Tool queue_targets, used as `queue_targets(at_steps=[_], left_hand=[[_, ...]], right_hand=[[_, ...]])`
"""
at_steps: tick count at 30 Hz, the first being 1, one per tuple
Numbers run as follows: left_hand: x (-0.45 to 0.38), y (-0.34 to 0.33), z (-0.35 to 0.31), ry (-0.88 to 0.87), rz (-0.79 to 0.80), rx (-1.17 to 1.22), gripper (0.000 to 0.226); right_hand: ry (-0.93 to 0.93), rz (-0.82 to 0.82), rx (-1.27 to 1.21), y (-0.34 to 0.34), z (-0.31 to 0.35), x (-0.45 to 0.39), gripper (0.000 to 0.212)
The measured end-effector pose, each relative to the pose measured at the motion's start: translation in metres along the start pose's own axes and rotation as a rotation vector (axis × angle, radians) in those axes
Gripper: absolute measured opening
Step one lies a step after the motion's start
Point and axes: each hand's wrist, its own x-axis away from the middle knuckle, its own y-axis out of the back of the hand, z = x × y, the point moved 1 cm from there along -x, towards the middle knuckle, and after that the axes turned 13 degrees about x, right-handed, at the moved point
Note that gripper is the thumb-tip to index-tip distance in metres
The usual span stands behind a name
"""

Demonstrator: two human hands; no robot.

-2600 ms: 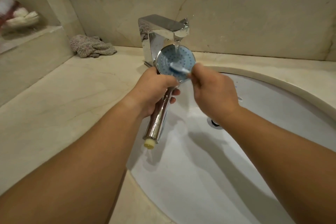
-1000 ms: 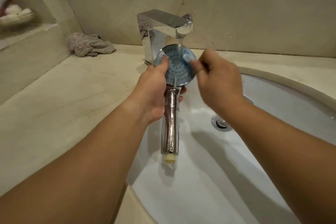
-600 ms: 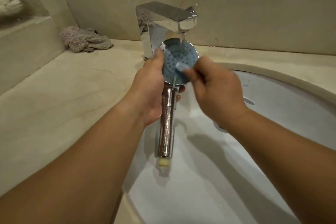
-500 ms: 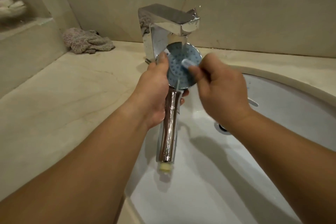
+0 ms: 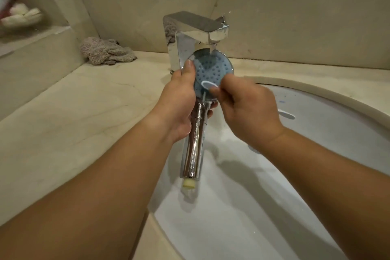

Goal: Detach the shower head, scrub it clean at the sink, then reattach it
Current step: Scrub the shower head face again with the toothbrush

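Observation:
A chrome shower head (image 5: 213,67) with a blue nozzle face is held upright over the white sink (image 5: 316,154), its face under the chrome tap (image 5: 196,27), from which water runs. My left hand (image 5: 181,103) grips the neck of its handle, thumb up along the face's left rim. The handle hangs down to a yellowish end. My right hand (image 5: 247,110) pinches a small pale-blue brush (image 5: 209,85) whose head lies against the lower part of the blue face. Most of the brush's handle is hidden in my fingers.
A crumpled grey cloth (image 5: 105,53) lies on the beige stone counter (image 5: 84,112) at the back left beside the tap. A stone ledge (image 5: 31,48) rises at the far left with blurred white items on it. The sink's overflow slot (image 5: 286,115) shows behind my right hand.
My right hand has moved the brush back and forth over the blue face, now down at its lower part. My left hand keeps its grip on the shower head under the tap.

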Motion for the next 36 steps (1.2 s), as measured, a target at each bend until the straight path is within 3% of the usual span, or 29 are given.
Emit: queue_targets(at_steps=[3,6,9,12,16,19,23,26,29,33,36], left_hand=[[-0.001,0.001,0.001,0.002,0.004,0.01,0.047],[-0.003,0.003,0.002,0.017,0.004,0.023,0.052],[-0.004,0.004,0.001,0.034,-0.008,0.056,0.055],[-0.005,0.005,0.001,0.044,-0.016,0.062,0.056],[-0.004,0.003,0.0,0.032,-0.014,0.1,0.055],[-0.004,0.003,-0.002,0.026,-0.01,0.1,0.056],[-0.004,0.003,0.0,0.006,-0.022,0.108,0.055],[-0.004,0.004,-0.001,-0.007,-0.02,0.067,0.056],[-0.004,0.003,-0.001,-0.031,-0.034,0.063,0.053],[-0.005,0.003,0.0,-0.048,-0.037,0.032,0.053],[-0.005,0.002,0.0,-0.06,-0.052,0.019,0.05]], right_hand=[[-0.118,-0.009,-0.079,0.001,-0.006,-0.002,0.027],[0.055,-0.005,0.004,-0.003,0.001,0.003,0.029],[-0.055,0.001,-0.088,-0.002,0.0,0.004,0.027],[0.085,-0.022,0.002,-0.003,-0.001,0.006,0.026],[-0.032,-0.023,-0.05,-0.003,-0.009,0.006,0.026],[0.095,-0.02,-0.008,-0.005,-0.006,0.008,0.03],[-0.06,-0.019,-0.072,-0.002,-0.01,0.004,0.033],[0.079,-0.007,-0.026,-0.004,-0.004,0.009,0.034],[-0.082,-0.023,-0.096,-0.001,-0.011,0.002,0.035],[0.074,-0.021,-0.031,-0.004,-0.007,0.007,0.031],[-0.103,-0.035,-0.105,-0.001,-0.014,0.001,0.029]])
